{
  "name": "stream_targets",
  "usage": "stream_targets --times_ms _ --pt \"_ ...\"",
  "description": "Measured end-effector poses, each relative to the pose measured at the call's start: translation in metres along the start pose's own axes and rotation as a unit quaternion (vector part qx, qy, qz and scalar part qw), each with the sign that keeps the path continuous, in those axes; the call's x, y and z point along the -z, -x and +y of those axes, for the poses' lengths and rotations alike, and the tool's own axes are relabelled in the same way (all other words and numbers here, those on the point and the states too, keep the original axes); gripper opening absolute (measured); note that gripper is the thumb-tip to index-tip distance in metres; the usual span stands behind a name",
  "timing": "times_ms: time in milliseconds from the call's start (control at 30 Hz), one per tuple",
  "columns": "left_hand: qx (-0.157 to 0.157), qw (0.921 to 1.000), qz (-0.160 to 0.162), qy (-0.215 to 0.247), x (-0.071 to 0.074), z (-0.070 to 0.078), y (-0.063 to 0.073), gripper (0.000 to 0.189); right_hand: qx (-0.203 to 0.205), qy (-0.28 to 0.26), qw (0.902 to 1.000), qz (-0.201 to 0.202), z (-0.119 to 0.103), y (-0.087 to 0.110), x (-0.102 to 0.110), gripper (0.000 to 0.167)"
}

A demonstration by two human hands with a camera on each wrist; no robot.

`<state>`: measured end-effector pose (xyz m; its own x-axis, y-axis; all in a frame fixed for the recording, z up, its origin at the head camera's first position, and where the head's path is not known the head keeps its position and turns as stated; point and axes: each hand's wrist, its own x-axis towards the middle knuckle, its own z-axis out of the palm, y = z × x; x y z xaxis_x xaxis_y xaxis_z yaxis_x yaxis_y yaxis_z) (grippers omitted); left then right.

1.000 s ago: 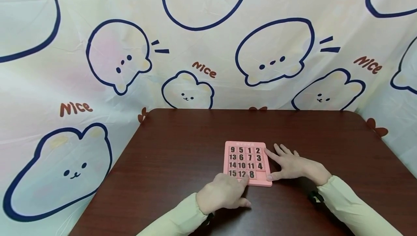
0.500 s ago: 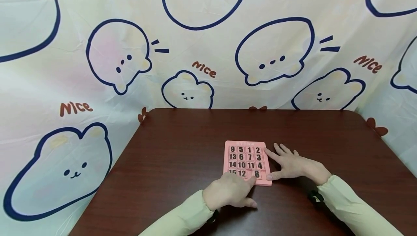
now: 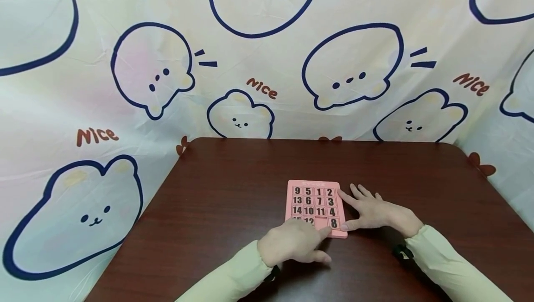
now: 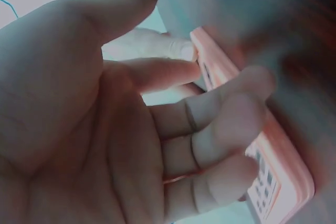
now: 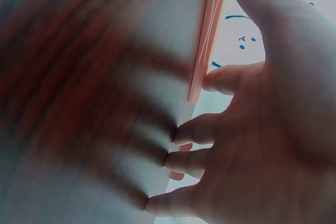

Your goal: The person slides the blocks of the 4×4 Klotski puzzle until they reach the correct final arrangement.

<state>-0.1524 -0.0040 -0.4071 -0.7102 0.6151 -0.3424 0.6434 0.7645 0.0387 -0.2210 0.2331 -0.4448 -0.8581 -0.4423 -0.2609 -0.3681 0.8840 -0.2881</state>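
Observation:
A pink sliding number puzzle (image 3: 289,200) lies flat on the dark wooden table. Its tile 8 (image 3: 333,223) sits in the bottom right corner, with a vacant slot just left of it. My left hand (image 3: 289,245) reaches over the puzzle's lower left, its index fingertip at tile 8's lower edge and its thumb held out to the side. The other fingers bend loosely in the left wrist view, and the hand partly covers tiles 15 and 12. Against the puzzle's right edge, my right hand (image 3: 371,211) rests with spread fingers, thumb and index finger touching the frame.
The brown table (image 3: 233,177) extends around the puzzle on every side. Behind it hangs a pale cloth (image 3: 288,66) printed with blue-outlined cartoon animals. Light green sleeves (image 3: 233,272) and dark wrist straps cover both forearms.
My left index finger has pushed tile 8 rightward along the bottom row into the corner, so the vacant slot is now on its left. The right hand has stayed in place.

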Motion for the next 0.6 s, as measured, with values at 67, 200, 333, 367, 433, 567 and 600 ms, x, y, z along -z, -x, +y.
stream_targets --times_ms 67,200,333,367,433,567,600 --pt "-0.016 0.9998 0.013 0.004 0.0 -0.003 0.005 0.064 -0.002 -0.002 1.0 0.001 0.0 0.0 0.0 0.106" --pt "-0.026 0.9989 0.04 -0.005 -0.003 -0.012 0.018 0.061 -0.005 -0.007 1.0 -0.004 -0.002 0.0 0.0 0.106" --pt "-0.002 0.9982 0.053 -0.028 -0.005 -0.022 0.031 0.069 -0.011 -0.004 0.9999 -0.008 -0.002 0.0 0.0 0.107" --pt "0.004 0.998 0.055 -0.031 -0.005 -0.025 0.033 0.069 -0.013 -0.002 0.9999 -0.008 -0.002 0.0 0.001 0.108" --pt "0.016 0.9975 0.058 -0.035 -0.004 -0.03 0.037 0.069 -0.014 -0.001 0.9999 -0.007 -0.001 0.0 0.001 0.108" --pt "0.042 0.9961 0.061 -0.047 -0.004 -0.037 0.04 0.067 -0.013 -0.005 0.9999 -0.007 -0.001 0.0 0.001 0.108" --pt "0.047 0.9956 0.062 -0.052 -0.004 -0.038 0.04 0.067 -0.014 -0.005 0.9999 -0.008 0.0 0.0 0.001 0.109"
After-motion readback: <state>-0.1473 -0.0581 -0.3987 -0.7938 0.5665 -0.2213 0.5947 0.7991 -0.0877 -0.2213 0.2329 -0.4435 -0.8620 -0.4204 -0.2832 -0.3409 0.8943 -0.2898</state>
